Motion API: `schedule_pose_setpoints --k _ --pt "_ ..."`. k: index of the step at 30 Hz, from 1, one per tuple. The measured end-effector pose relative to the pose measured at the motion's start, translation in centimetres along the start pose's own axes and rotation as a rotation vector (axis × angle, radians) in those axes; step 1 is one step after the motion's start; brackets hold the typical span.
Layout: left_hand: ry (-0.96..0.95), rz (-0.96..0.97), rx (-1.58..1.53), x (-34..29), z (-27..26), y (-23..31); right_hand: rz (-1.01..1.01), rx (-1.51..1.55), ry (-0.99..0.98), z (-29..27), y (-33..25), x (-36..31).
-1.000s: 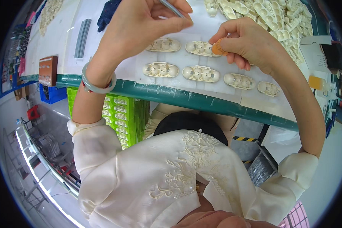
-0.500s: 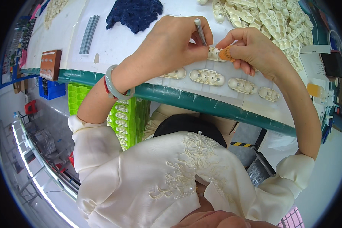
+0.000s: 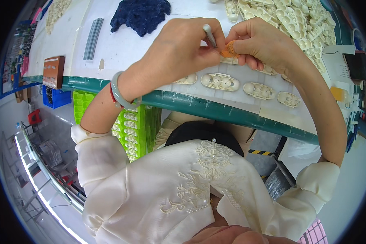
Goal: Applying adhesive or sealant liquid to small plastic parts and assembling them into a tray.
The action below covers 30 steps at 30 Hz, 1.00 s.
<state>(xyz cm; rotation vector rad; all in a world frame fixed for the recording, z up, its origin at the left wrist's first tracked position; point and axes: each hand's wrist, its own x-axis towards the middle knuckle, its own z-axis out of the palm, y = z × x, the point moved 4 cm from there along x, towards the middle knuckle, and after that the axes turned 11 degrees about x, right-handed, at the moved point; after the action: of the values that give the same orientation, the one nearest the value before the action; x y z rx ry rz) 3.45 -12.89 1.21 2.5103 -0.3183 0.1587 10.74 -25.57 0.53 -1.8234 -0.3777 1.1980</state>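
The table (image 3: 122, 53) is stretching across the top, with a pile (image 3: 288, 24) of cream cases lying at its far right. The left hand (image 3: 193, 44) is reaching in from the left, its fingers closing on a slim tool; the right hand (image 3: 266, 42) is coming from the right, thumb and forefinger pinching an orange piece. Between them, on the near side of their fingertips, a case (image 3: 229, 61) is lying mostly hidden; its showing strip is running roughly left to right, as the bare case (image 3: 219, 82) just nearer the body is doing. Both hands are sitting about equally close to it. The tool (image 3: 209, 35) is leaning, its upper end pointing left and away; its tip is hiding behind the fingers. The orange piece (image 3: 230, 49) is covering the case's far side. Compared with half a second ago, that piece is sitting farther left, nearly meeting the left fingertips, and less of the case is showing.
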Motion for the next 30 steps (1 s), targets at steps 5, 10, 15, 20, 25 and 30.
schedule_pose_setpoints --k 5,10,15,20,25,30 --pt "0.202 -0.173 -0.219 -0.3 -4.6 -2.9 0.043 -0.006 0.02 0.1 -0.2 0.3" --pt "-0.035 -0.273 -0.314 -2.2 -3.3 -3.6 0.042 -0.061 -0.002 0.2 -0.3 0.7" --pt "-0.056 -0.246 -0.212 -3.0 -2.9 -4.1 0.071 -0.053 -0.011 0.3 -0.3 0.7" --pt "-0.061 -0.226 -0.316 -3.3 -2.7 -4.7 0.094 -0.046 0.008 0.6 -0.6 0.5" --pt "-0.047 -0.193 -0.265 -3.3 -2.4 -4.6 0.105 -0.04 0.01 0.5 -0.5 0.6" --pt "0.004 -0.174 -0.06 -3.2 -2.3 -3.7 -0.024 -0.112 -0.028 0.3 -1.0 0.4"
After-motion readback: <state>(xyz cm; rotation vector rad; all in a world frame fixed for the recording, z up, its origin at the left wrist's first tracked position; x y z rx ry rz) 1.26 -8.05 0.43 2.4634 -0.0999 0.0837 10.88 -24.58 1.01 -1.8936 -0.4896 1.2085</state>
